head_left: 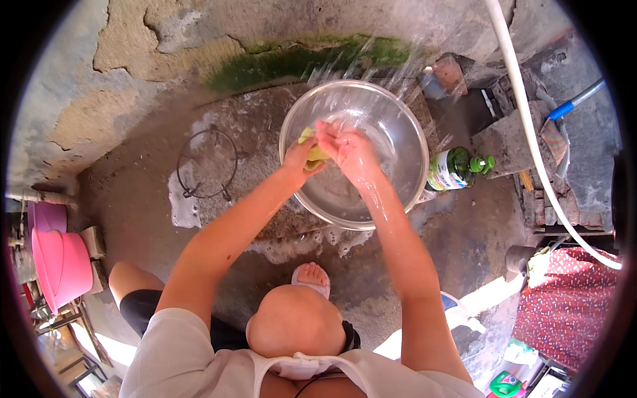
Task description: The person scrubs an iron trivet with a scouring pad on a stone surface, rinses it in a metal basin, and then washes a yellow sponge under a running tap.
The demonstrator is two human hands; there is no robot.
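Note:
Over a wide, shiny metal basin [418,159], my left hand [298,159] is closed on a yellow-green sponge or cloth [317,154]; its exact kind is hard to make out. Close beside it, my right hand [350,151] has its fingers apart, with the fingertips by the upper end of the yellow-green piece. Whether they touch it cannot be made out. Wet streaks run down my right forearm. Drops of water fly beyond the basin's far rim. Just right of the basin lies a green bottle [458,167] with a green pump top and a white label.
A round wire stand [207,164] sits on the wet stone slab left of the basin. Foam [186,202] lies along the slab. A mossy wall [292,66] rises behind. On the right hangs a white hose [524,99]; a pink bucket [63,265] stands far left.

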